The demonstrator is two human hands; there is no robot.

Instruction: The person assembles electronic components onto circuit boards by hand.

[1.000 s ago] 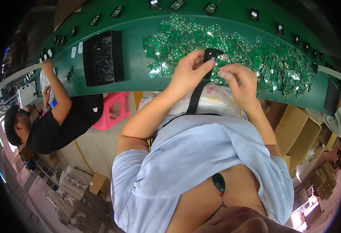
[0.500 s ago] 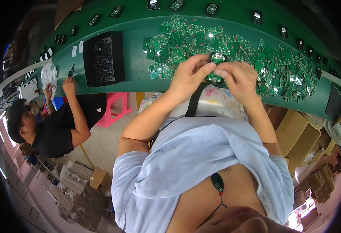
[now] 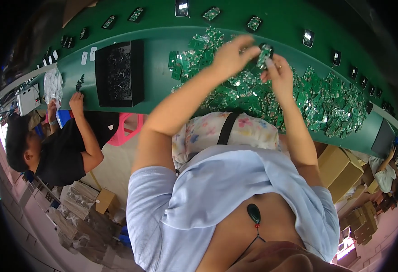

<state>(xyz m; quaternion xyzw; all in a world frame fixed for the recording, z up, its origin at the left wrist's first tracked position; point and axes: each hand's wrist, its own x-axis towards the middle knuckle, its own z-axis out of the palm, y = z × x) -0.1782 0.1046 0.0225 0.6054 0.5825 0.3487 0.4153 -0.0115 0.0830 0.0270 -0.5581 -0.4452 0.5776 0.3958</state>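
Note:
A small black casing [image 3: 266,51] with a green circuit board in it is gripped by my right hand [image 3: 278,76], thumb on its near end. My left hand [image 3: 233,56] is just left of the casing, blurred, with its thumb and fingers apart and nothing seen between them. Its thumb tip is near the casing's left edge; whether they touch I cannot tell. Beneath both hands a wide heap of green circuit boards [image 3: 246,93] covers the green table [image 3: 158,68], spreading to the right.
Along the far dark green strip [image 3: 162,22] lie several casings, such as one with boards [image 3: 254,22] and one with a pale face [image 3: 308,38]. A black box [image 3: 138,75] of small dark parts stands left. A co-worker [image 3: 63,152] sits at the left beside a pink stool [image 3: 128,127].
Both hands have moved away from my body toward the far strip, the right carrying the casing. My left hand has come off it and opened. The casings on the strip have shifted slightly.

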